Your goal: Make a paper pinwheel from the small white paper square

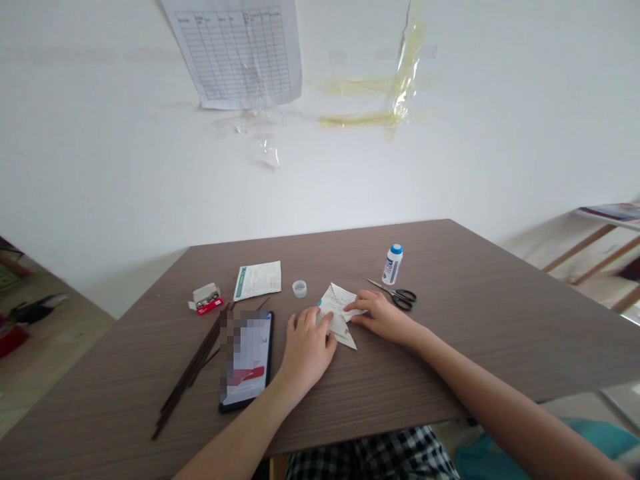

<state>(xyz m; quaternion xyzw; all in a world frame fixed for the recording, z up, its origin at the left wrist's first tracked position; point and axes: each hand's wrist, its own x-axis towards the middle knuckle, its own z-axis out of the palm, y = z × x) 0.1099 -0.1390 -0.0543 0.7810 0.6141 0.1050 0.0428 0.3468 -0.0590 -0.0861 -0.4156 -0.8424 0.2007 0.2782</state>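
A sheet of printed paper (342, 326), folded into pointed flaps, lies on the table under both hands. From the left, my left hand (307, 343) holds its edge down with bent fingers; part of the paper is hidden beneath them. My right hand (383, 317) pinches a small fold on the paper's right side between thumb and fingers. Just beyond that hand rest black-handled scissors (400, 297), blades slightly apart. A white glue bottle with a blue cap (393, 265) stands behind them. A small clear round cap (299, 289) sits past my left hand.
Left of my left arm lies a phone (253, 363), screen up, partly blurred. Thin dark sticks (187, 377) lie beside it. Farther back are an open small red-and-white box (207, 300) and another printed sheet (259, 279). A white wall (375, 180) rises behind the table (500, 300).
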